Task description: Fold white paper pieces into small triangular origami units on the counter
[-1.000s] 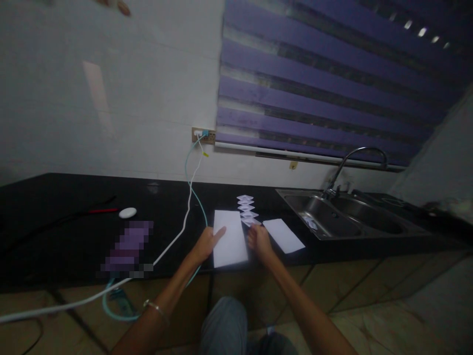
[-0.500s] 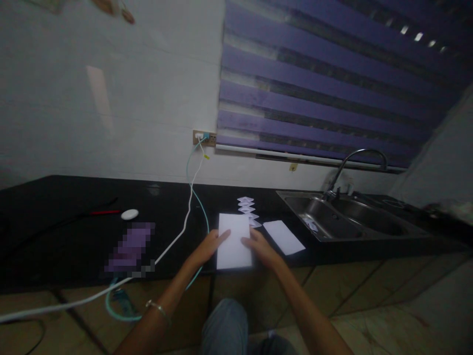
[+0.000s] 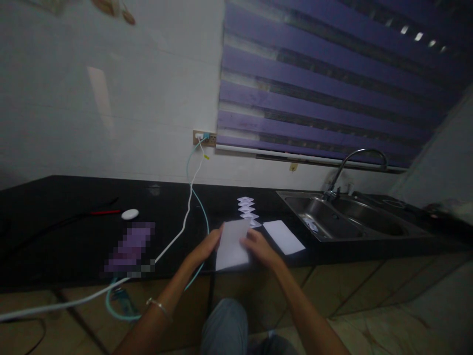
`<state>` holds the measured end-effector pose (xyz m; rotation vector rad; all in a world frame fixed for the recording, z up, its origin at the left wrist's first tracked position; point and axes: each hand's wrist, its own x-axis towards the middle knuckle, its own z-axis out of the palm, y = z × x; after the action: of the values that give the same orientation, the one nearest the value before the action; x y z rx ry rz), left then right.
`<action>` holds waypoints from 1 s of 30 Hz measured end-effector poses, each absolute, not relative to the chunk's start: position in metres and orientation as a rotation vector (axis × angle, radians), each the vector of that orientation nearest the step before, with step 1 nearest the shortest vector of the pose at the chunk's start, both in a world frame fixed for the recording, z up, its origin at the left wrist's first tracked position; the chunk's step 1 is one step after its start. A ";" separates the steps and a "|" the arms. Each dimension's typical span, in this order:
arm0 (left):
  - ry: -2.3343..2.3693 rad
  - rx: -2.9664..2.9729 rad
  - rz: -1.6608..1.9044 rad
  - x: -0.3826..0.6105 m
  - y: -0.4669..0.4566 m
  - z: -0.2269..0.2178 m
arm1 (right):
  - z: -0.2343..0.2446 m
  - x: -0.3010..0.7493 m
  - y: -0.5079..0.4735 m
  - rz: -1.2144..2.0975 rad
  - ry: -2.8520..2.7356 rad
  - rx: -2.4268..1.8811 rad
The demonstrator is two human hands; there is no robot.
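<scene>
A white sheet of paper point(image 3: 232, 248) is raised in front of me at the counter's front edge, tilted, its face a little shaded. My left hand point(image 3: 210, 243) grips its left edge, some fingers hidden behind it. On the opposite edge, my right hand point(image 3: 261, 246) pinches the sheet with thumb and fingers. Just beyond lies a column of small folded white paper pieces point(image 3: 247, 209), partly covered at its near end. To the right of my right hand, more white paper point(image 3: 284, 237) rests flat on the counter.
The black counter point(image 3: 173, 197) carries white and teal cables point(image 3: 187, 217) running from a wall socket point(image 3: 204, 138). At left are a white oval object point(image 3: 129, 214), a red-and-black item point(image 3: 105, 212) and a blurred-out purple patch point(image 3: 131, 246). A double sink point(image 3: 314, 209) with a curved faucet point(image 3: 342, 165) stands right.
The sheet has tilted and its top edge has dropped slightly. My left thumb has moved from the paper's face to its left edge. The right hand stays nearly in place.
</scene>
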<state>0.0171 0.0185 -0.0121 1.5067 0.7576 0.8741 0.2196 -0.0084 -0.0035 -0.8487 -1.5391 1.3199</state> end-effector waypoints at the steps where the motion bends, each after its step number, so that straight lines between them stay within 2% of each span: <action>1: 0.747 1.540 0.905 0.015 0.015 -0.012 | -0.004 0.219 -0.009 1.310 -1.549 -0.847; 4: 0.723 1.565 0.893 0.013 0.010 -0.007 | -0.005 0.219 -0.008 1.289 -1.549 -0.853; 11: 0.698 1.635 0.530 0.014 0.018 0.008 | -0.006 0.220 -0.005 1.200 -1.528 -0.899; 15: 0.689 1.666 0.446 0.014 0.016 0.009 | -0.008 0.220 0.001 1.104 -1.484 -0.874; 21: 0.665 1.617 0.666 0.013 0.008 0.002 | -0.014 0.217 0.008 1.251 -1.256 -0.887; 30: 0.741 1.625 0.853 0.017 0.007 -0.005 | -0.010 0.216 -0.008 1.140 -1.551 -0.982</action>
<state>0.0171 0.0067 -0.0053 1.6246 0.7412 0.8533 0.2160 -0.0078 -0.0097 -0.9823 -1.5515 1.1404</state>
